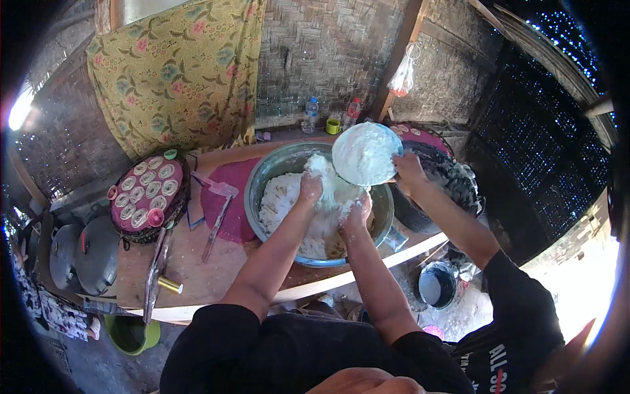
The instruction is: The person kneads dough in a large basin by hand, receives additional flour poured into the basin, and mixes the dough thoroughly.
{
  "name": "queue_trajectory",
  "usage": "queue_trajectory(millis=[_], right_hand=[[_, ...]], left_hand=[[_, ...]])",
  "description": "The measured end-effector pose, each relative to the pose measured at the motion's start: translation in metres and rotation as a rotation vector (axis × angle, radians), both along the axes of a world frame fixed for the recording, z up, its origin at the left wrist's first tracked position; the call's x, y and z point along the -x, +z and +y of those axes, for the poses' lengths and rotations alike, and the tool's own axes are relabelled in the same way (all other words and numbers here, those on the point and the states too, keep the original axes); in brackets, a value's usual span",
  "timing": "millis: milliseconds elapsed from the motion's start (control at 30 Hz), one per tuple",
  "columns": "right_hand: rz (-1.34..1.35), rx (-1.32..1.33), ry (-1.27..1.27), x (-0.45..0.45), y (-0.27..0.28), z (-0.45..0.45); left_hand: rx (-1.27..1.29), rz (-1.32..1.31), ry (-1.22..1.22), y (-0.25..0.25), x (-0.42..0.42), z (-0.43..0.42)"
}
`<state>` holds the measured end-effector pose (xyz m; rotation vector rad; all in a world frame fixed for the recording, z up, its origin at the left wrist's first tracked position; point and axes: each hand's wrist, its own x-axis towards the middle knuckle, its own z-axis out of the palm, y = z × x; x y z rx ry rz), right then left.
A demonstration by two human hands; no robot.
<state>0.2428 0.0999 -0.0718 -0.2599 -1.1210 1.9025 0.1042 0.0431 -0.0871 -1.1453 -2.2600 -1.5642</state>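
Observation:
A large basin (254,197) on the table holds white flour (282,197) with brownish patches. My left hand (312,186) is over the basin's middle, fingers curled and thickly coated, with a white clump of flour at their tips. Opposite it, my right hand (355,211) is low in the basin; flour and blur hide how its fingers are bent. Another person's hand (409,172) grips a round bowl (365,154) heaped with flour, tilted above the basin's right side. Flour falls from it between my hands.
At left, a pink-covered round tray (136,224) bears several coiled pale pieces. Near it lie a pink sheet (223,190) and a dustpan-like plastic tool (220,190). Bottles (310,115) and a green cup (333,125) stand behind. A dark tub (453,177) is at right, a bucket (436,285) below.

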Motion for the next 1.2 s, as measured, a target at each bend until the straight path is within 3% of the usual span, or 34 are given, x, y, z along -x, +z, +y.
queue_trajectory(millis=[67,133,200,233,267,300,367,467,533,600,700,800,900,967,1100,1167,1200], right_hand=[[-0.046,-0.146,0.034,-0.001,-0.003,0.002],[-0.064,-0.206,0.082,-0.001,-0.006,0.006],[-0.061,-0.233,0.128,0.001,-0.005,0.008],[-0.057,-0.239,0.145,0.002,-0.004,0.009],[-0.051,-0.242,0.158,0.003,-0.004,0.010],[-0.044,-0.244,0.169,0.004,-0.005,0.011],[-0.015,-0.220,0.183,0.007,-0.008,0.013],[0.069,-0.153,0.195,0.015,-0.008,0.016],[0.147,-0.095,0.200,0.020,-0.007,0.018],[0.282,0.003,0.218,0.027,-0.009,0.020],[0.407,0.319,0.268,0.018,0.027,-0.001],[0.456,0.631,0.311,0.017,0.047,-0.012],[0.424,0.589,0.332,0.024,0.047,-0.005],[0.413,0.540,0.349,0.026,0.052,-0.004],[0.422,0.485,0.380,0.029,0.051,0.001],[0.448,0.424,0.425,0.030,0.051,0.001],[0.446,0.427,0.427,0.031,0.050,0.001]], left_hand=[[0.240,-0.107,-0.149,-0.001,0.013,-0.007],[0.252,-0.184,-0.157,-0.012,0.025,-0.003],[-0.291,-0.790,-0.257,-0.023,0.026,-0.007],[-0.226,-0.667,-0.322,-0.053,0.043,0.012],[-0.172,-0.542,-0.382,-0.045,0.038,0.014],[0.029,-0.361,-0.231,-0.042,0.028,0.010],[0.403,-0.114,-0.057,0.026,-0.027,-0.017],[0.607,-0.094,-0.040,0.093,-0.066,-0.036],[-0.102,-0.506,-0.313,0.020,-0.030,0.008],[-0.840,-0.884,-0.569,-0.002,-0.022,0.023],[-0.721,-0.770,-0.393,0.022,-0.030,0.015],[-0.368,-0.509,-0.278,0.032,-0.030,0.015],[-0.222,-0.235,-0.133,0.033,-0.033,0.017],[-0.674,-0.519,-0.310,0.027,-0.029,0.026],[-0.793,-0.449,-0.434,0.022,-0.018,0.034],[-0.531,-0.274,-0.154,0.027,-0.024,0.028],[-0.529,-0.276,-0.151,0.030,-0.025,0.025]])
